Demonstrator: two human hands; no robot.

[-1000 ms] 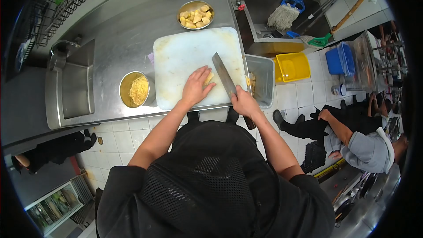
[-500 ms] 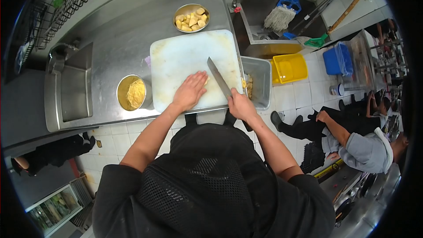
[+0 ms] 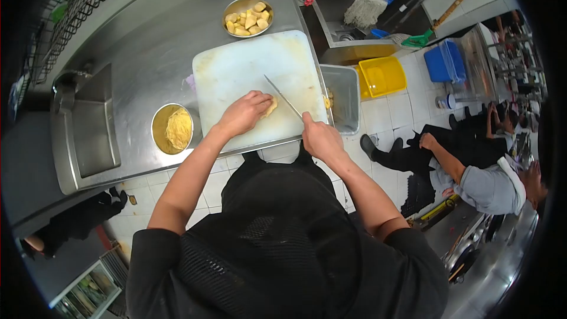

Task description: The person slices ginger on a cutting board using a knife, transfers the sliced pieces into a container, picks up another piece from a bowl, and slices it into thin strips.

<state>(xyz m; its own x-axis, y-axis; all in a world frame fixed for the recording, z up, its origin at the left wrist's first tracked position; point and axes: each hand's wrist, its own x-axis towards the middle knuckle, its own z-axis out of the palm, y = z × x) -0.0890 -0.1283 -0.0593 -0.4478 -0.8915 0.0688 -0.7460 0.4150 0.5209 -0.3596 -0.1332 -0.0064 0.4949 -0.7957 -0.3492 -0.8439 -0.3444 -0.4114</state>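
Note:
On a white cutting board (image 3: 236, 62), my left hand (image 3: 243, 113) presses with its fingers together over a pale yellow sliced root piece (image 3: 271, 106), perhaps ginger or potato. My right hand (image 3: 322, 140) grips a kitchen knife (image 3: 283, 96) by its handle. Its blade points away and to the left, just right of the piece and apart from my left fingers. A metal bowl (image 3: 228, 10) beyond the board holds several pale yellow chunks (image 3: 251, 22). Left of the board, a steel container (image 3: 158, 130) holds fine yellow shreds (image 3: 178, 129).
A grey bin (image 3: 348, 97) with scraps stands against the board's right side, beside a yellow bucket (image 3: 384, 77). Sinks lie left (image 3: 97, 130) and back right (image 3: 331, 9), the latter with a mop (image 3: 363, 10). A person in grey (image 3: 481, 186) is at right; another (image 3: 77, 221) at left.
My left fingers have drawn together and curled over the piece, which shows more now. The knife has turned edge-down, so its blade looks thinner. The whole view has shifted slightly.

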